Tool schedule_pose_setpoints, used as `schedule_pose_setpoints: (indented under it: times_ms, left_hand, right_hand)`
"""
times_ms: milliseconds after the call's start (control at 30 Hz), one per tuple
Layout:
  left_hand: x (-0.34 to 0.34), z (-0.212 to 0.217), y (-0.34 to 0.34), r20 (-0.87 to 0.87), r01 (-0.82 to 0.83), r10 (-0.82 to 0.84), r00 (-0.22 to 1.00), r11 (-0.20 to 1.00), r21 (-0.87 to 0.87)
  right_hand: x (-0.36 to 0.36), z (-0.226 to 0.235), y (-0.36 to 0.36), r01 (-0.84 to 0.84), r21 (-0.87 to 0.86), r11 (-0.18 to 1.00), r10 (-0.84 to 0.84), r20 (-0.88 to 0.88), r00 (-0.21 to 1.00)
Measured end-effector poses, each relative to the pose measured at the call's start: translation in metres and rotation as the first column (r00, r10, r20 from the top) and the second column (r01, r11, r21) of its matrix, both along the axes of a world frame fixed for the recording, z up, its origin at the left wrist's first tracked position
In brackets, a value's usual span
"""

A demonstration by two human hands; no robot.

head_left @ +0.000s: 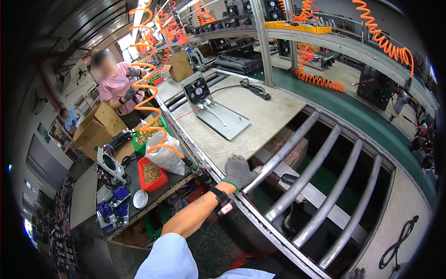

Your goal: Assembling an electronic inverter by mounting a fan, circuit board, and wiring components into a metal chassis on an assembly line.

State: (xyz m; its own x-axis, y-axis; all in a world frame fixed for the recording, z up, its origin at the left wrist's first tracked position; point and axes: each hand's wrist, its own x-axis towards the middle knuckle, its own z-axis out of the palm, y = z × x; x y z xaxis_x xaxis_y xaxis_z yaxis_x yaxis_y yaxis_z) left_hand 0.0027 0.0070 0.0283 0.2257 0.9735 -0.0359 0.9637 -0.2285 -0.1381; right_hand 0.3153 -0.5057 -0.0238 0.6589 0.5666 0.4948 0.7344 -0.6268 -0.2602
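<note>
My left hand (239, 171), in a grey glove, lies at the near corner of a pale wooden board (218, 145), its fingers flat on the edge and thumb apart. On the board stands a metal plate (225, 122) with a black fan unit (197, 90) upright at its far end. A black power cable (253, 88) is coiled beside it. At the bottom right edge, only gloved fingertips of my right hand (357, 273) show, close to a second board (395, 218). Most of that hand is out of view.
Metal rollers (304, 188) span the gap between the boards. On the left, a side bench carries a red bin (151, 174) of brass-coloured parts, a clear plastic bag (166, 156) and blue parts (114, 204). An orange coiled hose (155, 100) hangs there. A co-worker (116, 88) stands beyond.
</note>
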Motion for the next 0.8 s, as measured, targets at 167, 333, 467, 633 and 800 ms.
schedule_pose_setpoints:
  times_ms: [167,333,467,633,800]
  left_hand:
    - [0.050,0.017,-0.099,0.107,0.211,-0.197,0.975,0.966,-0.146]
    - [0.105,0.001,-0.203,0.180,0.398,-0.395,0.901,0.917,0.018]
    - [0.131,-0.015,-0.264,0.411,0.572,-0.579,0.704,0.805,0.154]
    - [0.113,-0.025,-0.295,0.826,0.719,-0.537,0.172,0.641,0.268]
    - [0.076,-0.023,-0.215,0.477,0.280,-0.646,0.596,0.724,0.631]
  right_hand:
    - [-0.002,0.000,0.015,-0.128,0.200,0.972,0.145,-0.077,0.986]
    - [-0.021,0.023,0.069,-0.305,0.326,0.895,0.365,-0.141,0.920]
    - [-0.040,0.059,0.110,-0.409,0.366,0.836,0.496,-0.182,0.849]
    - [-0.038,0.091,0.149,-0.542,0.341,0.768,0.626,-0.219,0.749]
    - [-0.023,0.072,0.205,-0.603,0.200,0.772,0.634,-0.168,0.755]
